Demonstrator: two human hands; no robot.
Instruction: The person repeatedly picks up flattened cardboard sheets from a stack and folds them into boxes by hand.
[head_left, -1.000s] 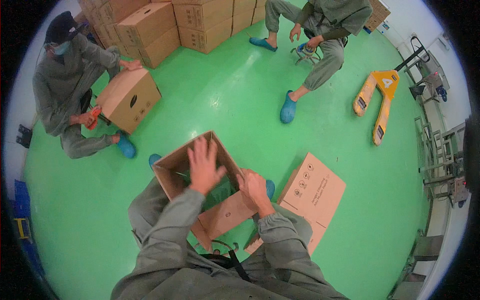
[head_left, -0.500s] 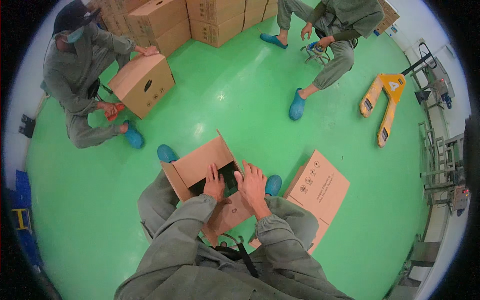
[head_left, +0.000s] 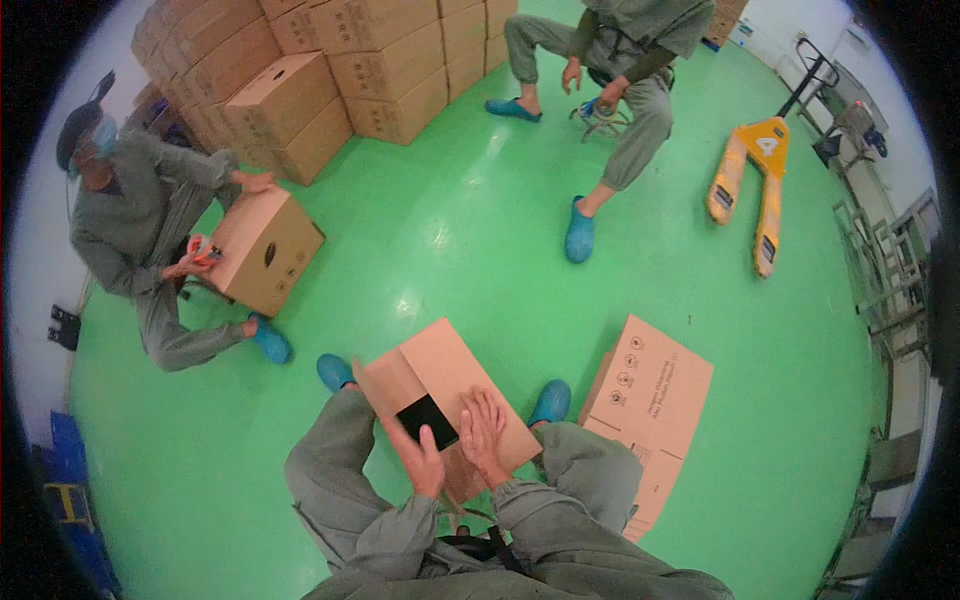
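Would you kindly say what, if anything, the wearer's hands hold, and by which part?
The right hand lies flat on a flap of the carton, not gripping; the left hand is at the left flap, its grip unclear.

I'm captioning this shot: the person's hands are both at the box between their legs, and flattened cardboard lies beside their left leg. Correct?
No: the flattened cardboard lies beside their right leg, as the head view shows. The left hand and right hand are indeed at the box.
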